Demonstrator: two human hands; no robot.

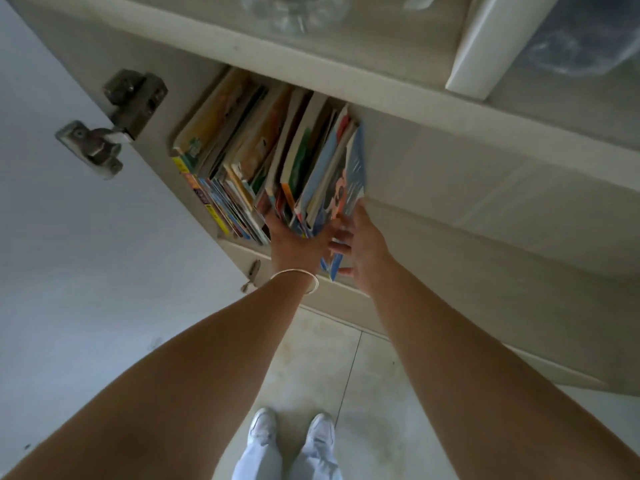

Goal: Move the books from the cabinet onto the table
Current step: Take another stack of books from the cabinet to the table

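Several thin, colourful books (242,150) stand upright in an open cabinet (346,74) compartment. My left hand (294,244), with a silver bangle at the wrist, presses against the left side of a bundle of books (325,174) at the right end of the row. My right hand (360,244) grips the same bundle from the right, against a blue-covered book (355,174). The bundle sticks out past the shelf's front edge, squeezed between both hands. The table is not in view.
The open cabinet door (69,237) with two metal hinges (114,123) stands at the left. A closed cabinet panel (485,202) lies to the right. Clear plastic items (294,12) sit on the shelf above. Pale floor tiles and my white shoes (294,431) are below.
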